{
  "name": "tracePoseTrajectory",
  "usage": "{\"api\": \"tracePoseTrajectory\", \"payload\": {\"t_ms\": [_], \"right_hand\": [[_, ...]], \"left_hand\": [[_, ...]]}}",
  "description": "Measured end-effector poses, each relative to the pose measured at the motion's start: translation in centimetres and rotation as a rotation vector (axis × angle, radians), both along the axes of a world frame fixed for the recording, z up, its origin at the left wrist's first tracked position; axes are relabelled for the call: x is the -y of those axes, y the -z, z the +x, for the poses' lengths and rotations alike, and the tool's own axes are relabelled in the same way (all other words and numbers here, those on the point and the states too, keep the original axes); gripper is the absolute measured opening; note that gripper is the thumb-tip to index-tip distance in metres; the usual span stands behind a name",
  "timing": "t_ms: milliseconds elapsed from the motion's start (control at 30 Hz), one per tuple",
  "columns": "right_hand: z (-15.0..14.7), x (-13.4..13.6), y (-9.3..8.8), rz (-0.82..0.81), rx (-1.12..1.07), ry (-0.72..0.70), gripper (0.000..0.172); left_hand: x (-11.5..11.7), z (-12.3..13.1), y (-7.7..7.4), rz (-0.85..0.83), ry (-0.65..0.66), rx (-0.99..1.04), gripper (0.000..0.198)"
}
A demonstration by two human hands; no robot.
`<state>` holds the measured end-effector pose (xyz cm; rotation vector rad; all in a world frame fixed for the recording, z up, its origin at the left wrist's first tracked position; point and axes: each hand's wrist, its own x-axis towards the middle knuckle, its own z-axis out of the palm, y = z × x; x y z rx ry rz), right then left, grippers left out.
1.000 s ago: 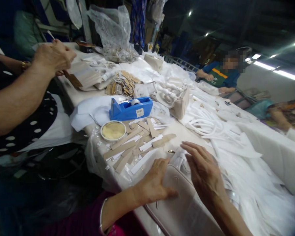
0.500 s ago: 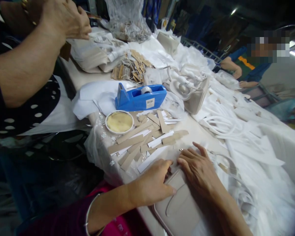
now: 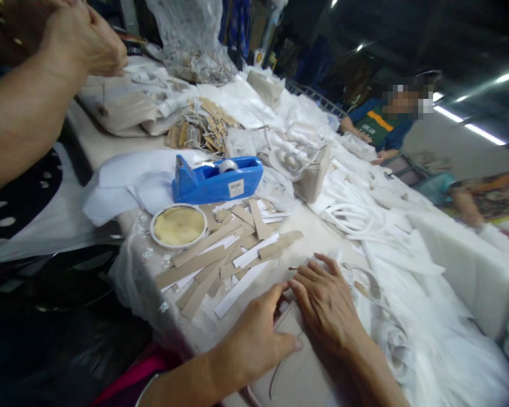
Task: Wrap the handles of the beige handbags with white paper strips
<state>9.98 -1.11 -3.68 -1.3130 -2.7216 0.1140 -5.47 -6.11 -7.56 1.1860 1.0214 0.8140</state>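
Note:
A flat beige bag (image 3: 299,376) with a thin cord lies at the table's near edge, under both hands. My left hand (image 3: 257,328) is closed on its left side, thumb on top and the fingers partly hidden past the edge. My right hand (image 3: 326,302) lies over the bag's upper end, its fingers bent and holding there, the index finger straighter. The fingertips of both hands nearly meet. A small metal piece shows just past my right fingertips; what it belongs to is hidden. Paper and card strips (image 3: 203,265) lie scattered beyond my hands.
A blue tape dispenser (image 3: 216,181) and a round tub of yellowish paste (image 3: 178,225) stand beyond the strips. Farther back are a pile of tags (image 3: 199,127), another beige bag (image 3: 314,178) and white straps (image 3: 352,220). A co-worker's hands (image 3: 85,39) are at upper left; other people sit at right.
The view has swung, so the table's things sit farther left and mostly lower. My hands stay on the bag, with only small finger shifts. More of the people at right shows.

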Motion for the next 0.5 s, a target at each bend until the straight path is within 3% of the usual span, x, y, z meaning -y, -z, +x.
{"api": "tracePoseTrajectory", "payload": {"t_ms": [200, 500], "right_hand": [[-0.4, 0.4, -0.2, 0.024, -0.023, 0.035, 0.035], [-0.3, 0.5, 1.3, 0.139, 0.027, 0.086, 0.037]], "left_hand": [[-0.1, 0.4, 1.9, -0.010, 0.118, -0.135, 0.094], [-1.3, -0.5, 5.5, 0.189, 0.109, -0.322, 0.087]]}}
